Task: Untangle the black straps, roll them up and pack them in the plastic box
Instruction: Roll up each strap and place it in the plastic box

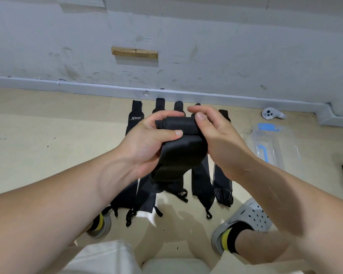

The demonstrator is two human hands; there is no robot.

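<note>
While I look down over floor point(48, 135), left grip point(147, 141) curls round half-rolled black strap point(178, 125), thumb pressed on roll. Right grip point(218, 139) pinches roll's other end. Loose tail hangs below my hands. Other straps point(201, 180) lie side by side on floor beneath. Plastic box point(273, 143) on floor at right, apart from them.

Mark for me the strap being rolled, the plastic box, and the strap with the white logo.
rolled strap point(178, 125), head view, on the wound top part.
plastic box point(285, 149), head view, on its clear surface.
logo strap point(135, 109), head view, just above the white lettering.
</note>
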